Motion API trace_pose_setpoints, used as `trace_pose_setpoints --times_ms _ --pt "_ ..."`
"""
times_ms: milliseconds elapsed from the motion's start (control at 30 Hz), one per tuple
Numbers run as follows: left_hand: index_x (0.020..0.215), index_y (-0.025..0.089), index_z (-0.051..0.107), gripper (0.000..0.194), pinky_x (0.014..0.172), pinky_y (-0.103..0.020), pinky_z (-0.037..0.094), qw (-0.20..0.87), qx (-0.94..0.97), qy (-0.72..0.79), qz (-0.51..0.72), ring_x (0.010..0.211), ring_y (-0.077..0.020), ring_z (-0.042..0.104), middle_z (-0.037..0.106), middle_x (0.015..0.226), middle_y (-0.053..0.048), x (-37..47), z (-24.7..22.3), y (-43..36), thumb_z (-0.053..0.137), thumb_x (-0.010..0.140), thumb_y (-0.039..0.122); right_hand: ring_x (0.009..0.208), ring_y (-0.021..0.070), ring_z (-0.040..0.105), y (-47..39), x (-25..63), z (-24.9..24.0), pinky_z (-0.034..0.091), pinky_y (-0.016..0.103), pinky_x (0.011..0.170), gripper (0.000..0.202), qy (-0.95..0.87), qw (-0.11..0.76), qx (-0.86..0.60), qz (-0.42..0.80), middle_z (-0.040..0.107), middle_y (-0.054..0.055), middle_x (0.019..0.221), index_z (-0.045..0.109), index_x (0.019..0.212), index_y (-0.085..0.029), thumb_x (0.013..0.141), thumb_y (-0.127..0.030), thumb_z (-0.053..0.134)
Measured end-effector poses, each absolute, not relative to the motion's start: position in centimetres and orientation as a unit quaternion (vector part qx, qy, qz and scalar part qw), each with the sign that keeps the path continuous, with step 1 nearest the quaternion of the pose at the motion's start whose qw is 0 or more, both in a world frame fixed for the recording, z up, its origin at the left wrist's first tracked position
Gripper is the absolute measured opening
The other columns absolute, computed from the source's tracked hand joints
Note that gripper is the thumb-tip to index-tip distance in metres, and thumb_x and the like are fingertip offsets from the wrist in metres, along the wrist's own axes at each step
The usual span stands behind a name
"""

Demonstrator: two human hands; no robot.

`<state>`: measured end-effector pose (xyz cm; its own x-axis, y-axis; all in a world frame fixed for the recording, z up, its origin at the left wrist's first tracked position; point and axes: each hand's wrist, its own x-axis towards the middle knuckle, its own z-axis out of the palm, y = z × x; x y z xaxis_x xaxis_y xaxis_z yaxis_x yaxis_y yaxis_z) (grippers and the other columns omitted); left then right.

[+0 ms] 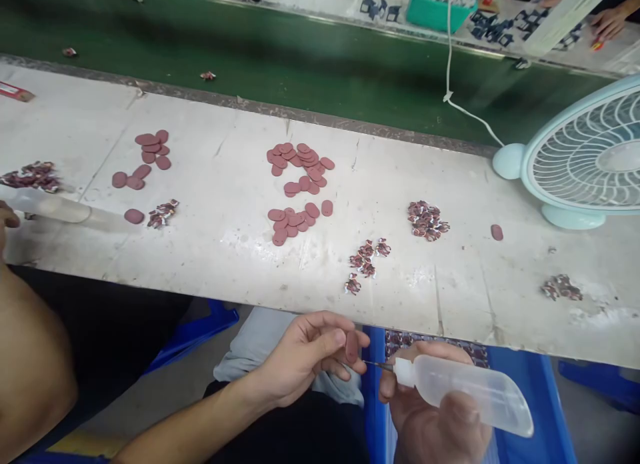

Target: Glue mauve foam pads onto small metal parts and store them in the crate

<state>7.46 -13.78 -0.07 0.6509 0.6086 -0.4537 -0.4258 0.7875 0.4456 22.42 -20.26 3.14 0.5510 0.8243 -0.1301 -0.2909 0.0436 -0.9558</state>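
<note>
Between thumb and fingers, my left hand (305, 357) pinches a reddish-brown oval piece (352, 347) just off the table's near edge. My right hand (435, 411) is wrapped round a translucent squeeze bottle (465, 384) with a white cap and a thin needle tip. That tip points left and ends close beside the oval piece; whether they touch I cannot tell. On the table ahead lie more flat oval pieces (293, 223) in loose groups. To their right sit small clusters of brown-and-white figures (427, 221).
A blue tray (530, 397) with rows of small pieces is under my right hand. A light-blue fan (585, 151) stands at the right, its white cord crossing the green belt (300, 77). At left, a neighbour's hand (7, 217) is beside another bottle (55, 207).
</note>
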Motion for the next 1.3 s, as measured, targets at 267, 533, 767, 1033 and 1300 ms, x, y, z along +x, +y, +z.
trace_pose_setpoints --times_ms 267,533,767,1033,1300 --pt "0.108 0.019 0.077 0.034 0.069 -0.021 0.056 0.904 0.152 0.292 0.274 0.091 -0.0197 0.074 0.077 0.111 -0.012 7.5 -0.3 -14.6 0.083 0.075 0.026 0.047 0.0210 0.057 -19.9 20.4 3.6 0.046 0.036 0.044 0.033 -0.274 0.678 -0.603 0.320 0.062 -0.001 0.067 0.065 0.100 -0.026 0.084 -0.054 0.066" --pt "0.107 0.017 0.078 0.032 0.083 -0.041 0.058 0.907 0.139 0.271 0.290 0.078 -0.0199 0.072 0.078 0.107 -0.013 7.7 0.0 -14.8 0.081 0.078 0.030 0.051 0.0256 0.055 -19.6 18.9 2.9 0.046 0.046 0.046 0.024 -0.277 0.674 -0.656 0.194 0.061 0.004 0.078 0.068 0.099 -0.028 0.086 -0.047 0.062" --pt "0.105 0.018 0.078 0.031 0.084 -0.041 0.057 0.904 0.129 0.277 0.299 0.079 -0.0200 0.072 0.078 0.107 -0.012 7.7 -0.3 -14.9 0.082 0.077 0.028 0.051 0.0221 0.056 -19.5 18.9 3.1 0.047 0.042 0.046 0.020 -0.276 0.674 -0.651 0.214 0.063 0.003 0.080 0.069 0.097 -0.026 0.086 -0.043 0.066" --pt "0.104 0.017 0.078 0.032 0.083 -0.036 0.057 0.900 0.130 0.295 0.293 0.077 -0.0183 0.072 0.079 0.105 -0.012 7.7 0.0 -14.7 0.084 0.075 0.031 0.050 0.0235 0.058 -19.2 18.7 3.3 0.047 0.044 0.047 0.021 -0.261 0.680 -0.657 0.197 0.065 0.003 0.078 0.070 0.093 -0.027 0.083 -0.046 0.068" --pt "0.106 0.018 0.077 0.030 0.084 -0.033 0.058 0.902 0.136 0.288 0.291 0.087 -0.0204 0.074 0.078 0.110 -0.013 7.5 -0.3 -15.0 0.080 0.079 0.030 0.047 0.0255 0.059 -19.2 19.6 3.7 0.047 0.044 0.050 0.027 -0.260 0.684 -0.635 0.248 0.067 -0.001 0.062 0.067 0.094 -0.027 0.083 -0.052 0.066"
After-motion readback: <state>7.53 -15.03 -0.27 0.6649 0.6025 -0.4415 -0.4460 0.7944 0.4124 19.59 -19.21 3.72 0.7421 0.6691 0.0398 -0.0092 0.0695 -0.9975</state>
